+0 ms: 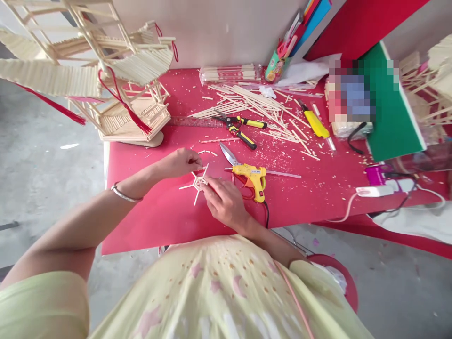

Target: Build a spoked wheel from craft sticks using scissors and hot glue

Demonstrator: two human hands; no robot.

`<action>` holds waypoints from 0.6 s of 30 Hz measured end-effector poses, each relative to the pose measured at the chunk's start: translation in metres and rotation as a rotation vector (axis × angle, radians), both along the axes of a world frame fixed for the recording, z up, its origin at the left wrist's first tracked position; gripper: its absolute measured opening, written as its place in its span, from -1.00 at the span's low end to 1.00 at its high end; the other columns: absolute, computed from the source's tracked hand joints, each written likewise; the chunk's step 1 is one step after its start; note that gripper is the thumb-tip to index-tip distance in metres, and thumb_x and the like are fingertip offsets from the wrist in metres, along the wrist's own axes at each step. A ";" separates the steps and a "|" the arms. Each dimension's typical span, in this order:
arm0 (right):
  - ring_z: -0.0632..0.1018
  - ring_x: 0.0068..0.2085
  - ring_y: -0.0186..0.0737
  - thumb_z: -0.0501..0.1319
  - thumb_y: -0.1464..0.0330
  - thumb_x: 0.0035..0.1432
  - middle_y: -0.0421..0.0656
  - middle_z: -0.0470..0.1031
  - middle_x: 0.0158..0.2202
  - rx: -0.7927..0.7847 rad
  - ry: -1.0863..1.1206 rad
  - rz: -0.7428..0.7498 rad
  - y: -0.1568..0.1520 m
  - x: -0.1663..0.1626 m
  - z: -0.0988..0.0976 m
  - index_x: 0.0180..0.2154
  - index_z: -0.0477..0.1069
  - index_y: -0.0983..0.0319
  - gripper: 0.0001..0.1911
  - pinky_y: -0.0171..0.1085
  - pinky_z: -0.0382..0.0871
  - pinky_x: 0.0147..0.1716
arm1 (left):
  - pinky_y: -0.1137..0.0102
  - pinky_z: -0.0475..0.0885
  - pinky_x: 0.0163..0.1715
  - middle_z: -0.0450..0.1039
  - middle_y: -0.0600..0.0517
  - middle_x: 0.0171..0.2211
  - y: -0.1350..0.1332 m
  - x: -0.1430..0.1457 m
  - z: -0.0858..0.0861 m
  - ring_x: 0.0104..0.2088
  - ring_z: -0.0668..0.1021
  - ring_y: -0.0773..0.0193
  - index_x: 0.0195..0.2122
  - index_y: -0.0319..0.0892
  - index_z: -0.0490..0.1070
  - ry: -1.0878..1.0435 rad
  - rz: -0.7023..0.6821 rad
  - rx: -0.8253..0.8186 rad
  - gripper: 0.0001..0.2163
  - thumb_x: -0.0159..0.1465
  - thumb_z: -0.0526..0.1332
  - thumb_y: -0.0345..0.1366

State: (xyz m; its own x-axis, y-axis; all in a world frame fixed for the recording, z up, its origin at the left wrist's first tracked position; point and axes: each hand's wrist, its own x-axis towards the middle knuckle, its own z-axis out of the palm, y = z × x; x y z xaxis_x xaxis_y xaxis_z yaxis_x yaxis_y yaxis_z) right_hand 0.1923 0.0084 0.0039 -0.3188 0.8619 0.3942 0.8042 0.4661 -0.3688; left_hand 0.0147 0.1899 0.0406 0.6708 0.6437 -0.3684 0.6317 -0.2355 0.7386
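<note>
A small spoked hexagon frame made of thin pale wooden sticks lies at the front left of the red table. My right hand grips its right side between thumb and fingers. Just above it, my left hand is closed in a pinch at the upper spokes; what it holds is too small to make out. Several short stick pieces lie beyond my left hand. To the right rests a yellow hot glue gun with a clear glue stick in its back. Red-handled scissors lie partly under it.
A stick-built pavilion model with red tassels stands at the left. Yellow-black pliers, loose sticks, a yellow utility knife and a ruler lie behind. A white power strip with cables sits at the right.
</note>
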 end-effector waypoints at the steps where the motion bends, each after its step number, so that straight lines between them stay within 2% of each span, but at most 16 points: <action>1: 0.46 0.22 -0.08 0.09 0.40 0.41 -0.03 0.46 0.25 0.001 -0.012 -0.070 -0.004 0.007 0.007 0.30 0.34 0.20 -0.54 -0.06 0.31 0.24 | 0.47 0.38 -0.40 0.61 0.00 -0.41 -0.002 -0.002 0.004 -0.39 0.57 0.27 -0.34 -0.21 0.58 -0.055 0.031 -0.003 -0.83 0.17 0.29 -0.21; 3: 0.50 0.14 -0.03 0.10 0.32 0.43 0.00 0.51 0.16 -0.025 -0.059 -0.308 -0.013 0.025 0.020 0.31 0.32 0.18 -0.53 -0.05 0.36 0.17 | 0.47 0.38 -0.43 0.59 -0.01 -0.42 -0.007 -0.005 0.011 -0.42 0.56 0.29 -0.30 -0.22 0.55 -0.140 0.084 -0.032 -0.80 0.19 0.32 -0.18; 5: 0.52 0.07 0.04 0.11 0.22 0.42 0.06 0.52 0.08 -0.106 -0.148 -0.599 -0.021 0.043 0.029 0.33 0.28 0.20 -0.48 -0.07 0.42 0.01 | 0.49 0.35 -0.52 0.57 -0.01 -0.46 -0.014 -0.008 0.015 -0.50 0.53 0.34 -0.28 -0.23 0.53 -0.212 0.124 -0.130 -0.79 0.21 0.34 -0.17; 7: 0.54 0.00 0.07 0.10 0.16 0.42 0.08 0.53 -0.01 -0.220 -0.243 -0.779 -0.026 0.057 0.031 0.35 0.24 0.23 -0.43 -0.13 0.42 -0.15 | 0.50 0.34 -0.58 0.56 -0.03 -0.48 -0.022 -0.007 0.014 -0.54 0.51 0.35 -0.29 -0.24 0.51 -0.310 0.160 -0.268 -0.76 0.21 0.37 -0.14; 9: 0.54 -0.06 0.04 0.08 0.18 0.43 0.05 0.55 -0.11 -0.306 -0.289 -0.805 -0.029 0.064 0.027 0.37 0.21 0.23 -0.43 -0.17 0.40 -0.21 | 0.48 0.39 -0.60 0.58 -0.06 -0.48 -0.031 -0.003 0.010 -0.55 0.53 0.32 -0.32 -0.25 0.50 -0.418 0.206 -0.387 -0.72 0.18 0.42 -0.12; 11: 0.54 -0.09 0.02 0.04 0.22 0.44 0.03 0.55 -0.15 -0.328 -0.268 -0.754 -0.029 0.068 0.020 0.38 0.18 0.24 -0.44 -0.18 0.41 -0.20 | 0.47 0.41 -0.61 0.56 -0.06 -0.52 -0.040 0.005 0.007 -0.58 0.54 0.31 -0.34 -0.27 0.50 -0.503 0.265 -0.476 -0.69 0.14 0.47 -0.11; 14: 0.53 -0.05 0.05 -0.02 0.23 0.46 0.10 0.54 -0.09 -0.261 -0.171 -0.717 -0.031 0.076 0.011 0.39 0.16 0.31 -0.43 -0.11 0.44 -0.13 | 0.47 0.41 -0.64 0.54 -0.03 -0.53 -0.054 0.016 0.008 -0.60 0.54 0.30 -0.28 -0.27 0.50 -0.626 0.365 -0.585 -0.64 0.07 0.53 -0.14; 18: 0.50 0.02 0.12 -0.11 0.23 0.47 0.19 0.51 -0.02 -0.153 -0.098 -0.853 -0.036 0.115 0.007 0.40 0.14 0.34 -0.41 -0.01 0.44 -0.05 | 0.51 0.40 -0.62 0.55 -0.02 -0.47 -0.075 0.026 0.011 -0.56 0.55 0.34 -0.14 -0.30 0.54 -0.735 0.436 -0.659 -0.58 0.04 0.55 -0.22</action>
